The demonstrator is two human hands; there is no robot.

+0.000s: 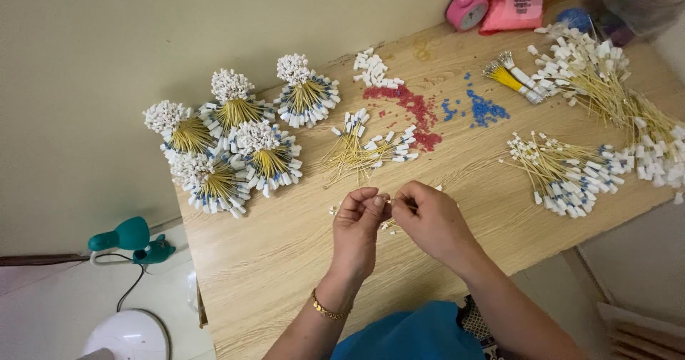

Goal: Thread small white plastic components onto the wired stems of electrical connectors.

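My left hand (359, 230) and my right hand (430, 219) meet above the wooden table (285, 260) near its front edge. Both pinch a thin yellow wire (389, 224) with small white ends, held between the fingertips. Just beyond the hands lies a loose pile of yellow wires with white connectors (367, 151). A gold bracelet (326, 308) circles my left wrist.
Several tied bundles of wires (235, 149) stand at the left. More wire heaps (571, 171) lie at the right. Red beads (414, 114) and blue beads (485, 109) are scattered mid-table. A pink alarm clock (467, 7) and a red bag (515, 3) sit at the back; a teal lamp (128, 237) is on the floor.
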